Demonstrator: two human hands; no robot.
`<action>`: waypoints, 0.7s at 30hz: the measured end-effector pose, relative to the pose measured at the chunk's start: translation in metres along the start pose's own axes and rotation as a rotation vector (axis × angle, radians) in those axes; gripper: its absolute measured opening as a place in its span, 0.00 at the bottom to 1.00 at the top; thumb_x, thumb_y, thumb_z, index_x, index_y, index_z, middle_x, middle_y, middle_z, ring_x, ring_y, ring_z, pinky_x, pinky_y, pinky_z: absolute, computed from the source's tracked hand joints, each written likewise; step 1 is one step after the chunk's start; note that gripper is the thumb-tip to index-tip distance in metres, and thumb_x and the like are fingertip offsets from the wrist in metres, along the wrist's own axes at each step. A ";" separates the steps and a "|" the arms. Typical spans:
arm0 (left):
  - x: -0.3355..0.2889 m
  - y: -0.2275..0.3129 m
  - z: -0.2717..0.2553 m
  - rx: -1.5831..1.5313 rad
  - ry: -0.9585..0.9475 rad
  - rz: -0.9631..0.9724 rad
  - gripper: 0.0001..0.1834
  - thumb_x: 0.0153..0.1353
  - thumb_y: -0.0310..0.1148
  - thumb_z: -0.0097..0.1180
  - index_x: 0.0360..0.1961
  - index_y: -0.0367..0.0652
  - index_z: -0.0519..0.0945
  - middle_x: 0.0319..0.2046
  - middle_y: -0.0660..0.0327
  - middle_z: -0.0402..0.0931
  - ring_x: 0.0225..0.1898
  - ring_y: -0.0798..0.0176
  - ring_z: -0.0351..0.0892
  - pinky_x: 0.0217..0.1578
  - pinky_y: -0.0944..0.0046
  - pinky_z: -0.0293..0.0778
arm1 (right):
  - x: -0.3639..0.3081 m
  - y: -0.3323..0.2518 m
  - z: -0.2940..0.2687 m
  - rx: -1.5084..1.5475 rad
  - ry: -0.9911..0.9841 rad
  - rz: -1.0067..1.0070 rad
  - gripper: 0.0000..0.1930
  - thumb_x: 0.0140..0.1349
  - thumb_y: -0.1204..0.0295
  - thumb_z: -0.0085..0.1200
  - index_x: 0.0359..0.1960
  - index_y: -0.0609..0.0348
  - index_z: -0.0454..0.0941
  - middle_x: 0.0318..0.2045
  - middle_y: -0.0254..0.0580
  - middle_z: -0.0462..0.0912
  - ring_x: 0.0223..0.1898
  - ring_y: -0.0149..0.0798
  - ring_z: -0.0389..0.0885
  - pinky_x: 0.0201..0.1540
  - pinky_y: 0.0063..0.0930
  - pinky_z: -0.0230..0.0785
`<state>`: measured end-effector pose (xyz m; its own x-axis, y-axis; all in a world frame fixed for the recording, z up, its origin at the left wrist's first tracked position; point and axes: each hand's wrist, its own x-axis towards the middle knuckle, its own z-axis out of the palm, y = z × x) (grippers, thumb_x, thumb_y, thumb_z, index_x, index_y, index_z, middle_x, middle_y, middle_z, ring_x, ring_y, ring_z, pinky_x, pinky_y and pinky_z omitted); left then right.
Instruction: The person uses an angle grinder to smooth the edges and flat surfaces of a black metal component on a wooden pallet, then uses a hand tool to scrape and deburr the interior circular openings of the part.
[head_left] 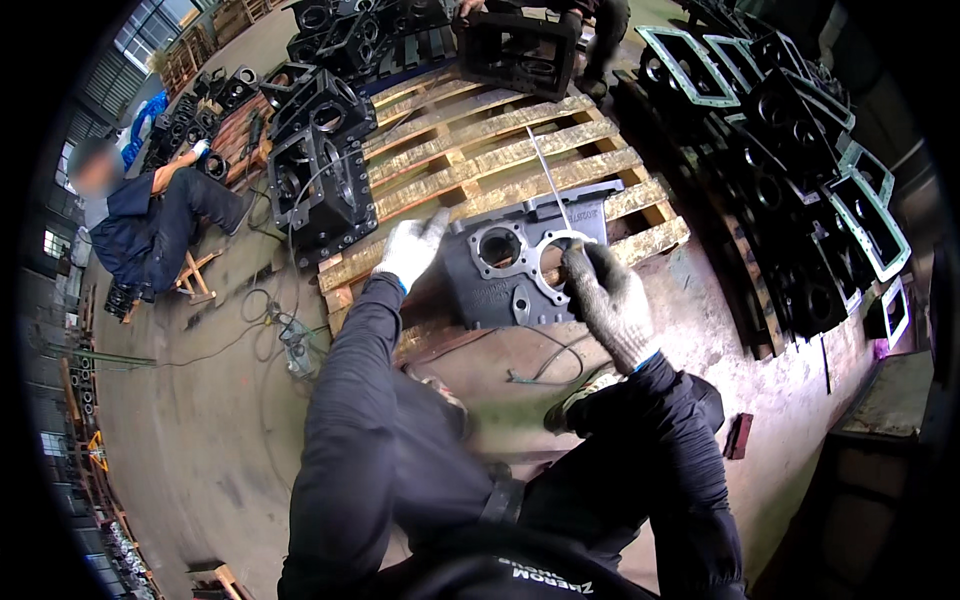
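A dark grey gearbox housing casting [470,290], with two round machined openings on its face, stands in front of me at the near end of a wooden pallet [490,165]. My right hand [612,305], in a white knitted glove with darkened fingers, is closed on a thin, pale straight rod [545,165] by the casting's right opening. The rod slants up and away over the casting's top edge. Beside the casting's upper left corner is my left hand [412,250], gloved too, fingers stretched out. Whether it touches the casting I cannot tell.
Dark housings [320,185] line the pallet's left side. Stacked castings with pale-edged frames [870,225] stand to the right. Across the pallet, another person's hand [468,8] is at a box-shaped casting [515,60]. A seated person [140,220] is at left; cables [265,310] cross the floor.
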<state>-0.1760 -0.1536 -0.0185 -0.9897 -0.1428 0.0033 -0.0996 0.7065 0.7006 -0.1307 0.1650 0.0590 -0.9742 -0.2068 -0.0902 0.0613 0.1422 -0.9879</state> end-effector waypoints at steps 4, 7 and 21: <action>-0.007 -0.005 0.000 -0.148 -0.108 -0.046 0.20 0.68 0.43 0.60 0.47 0.35 0.85 0.42 0.60 0.87 0.41 0.70 0.80 0.49 0.67 0.74 | 0.016 -0.021 -0.001 0.100 -0.010 0.084 0.25 0.66 0.57 0.60 0.55 0.67 0.76 0.28 0.38 0.82 0.27 0.26 0.78 0.31 0.21 0.71; -0.016 0.006 -0.003 -0.195 -0.142 -0.036 0.20 0.66 0.43 0.63 0.48 0.36 0.84 0.42 0.59 0.86 0.42 0.70 0.80 0.47 0.68 0.74 | 0.017 -0.036 0.002 0.199 0.041 0.080 0.24 0.67 0.58 0.60 0.54 0.67 0.77 0.24 0.33 0.78 0.24 0.23 0.74 0.26 0.18 0.66; -0.021 0.019 0.006 0.474 0.038 -0.208 0.45 0.67 0.70 0.30 0.27 0.42 0.87 0.30 0.42 0.83 0.38 0.37 0.83 0.44 0.46 0.77 | -0.033 -0.011 -0.003 -0.013 0.011 0.026 0.15 0.72 0.64 0.54 0.47 0.65 0.79 0.26 0.29 0.76 0.27 0.22 0.70 0.31 0.19 0.64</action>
<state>-0.1579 -0.1327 -0.0092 -0.9405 -0.3324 -0.0699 -0.3380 0.8955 0.2894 -0.0999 0.1734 0.0732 -0.9747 -0.1923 -0.1141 0.0836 0.1598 -0.9836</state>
